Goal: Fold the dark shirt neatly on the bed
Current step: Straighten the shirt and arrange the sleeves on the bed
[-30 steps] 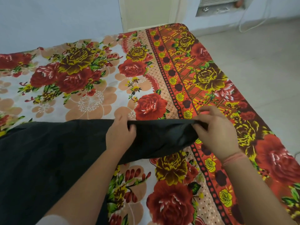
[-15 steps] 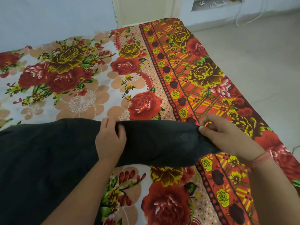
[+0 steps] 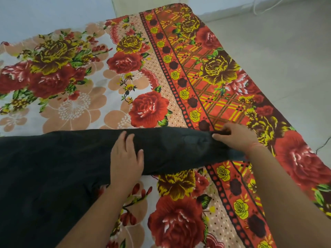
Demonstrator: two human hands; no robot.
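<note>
The dark shirt [image 3: 53,167] lies spread over the left and lower part of the bed [image 3: 206,77], with one sleeve stretched out to the right. My left hand [image 3: 126,158] rests flat on the sleeve near its base, fingers apart and pressing the cloth down. My right hand [image 3: 236,136] pinches the sleeve's far end between thumb and fingers, right at the cuff, over the red bordered strip of the bedsheet.
The bed wears a bright floral sheet with a red patterned border along its right side. Its right edge drops to a pale tiled floor [image 3: 277,51]. A light wall [image 3: 44,13] runs behind the bed's far edge.
The sleeve has been lowered onto the bed and drawn out to the right. My left hand went from pinching the sleeve to lying flat on it. My right hand moved right.
</note>
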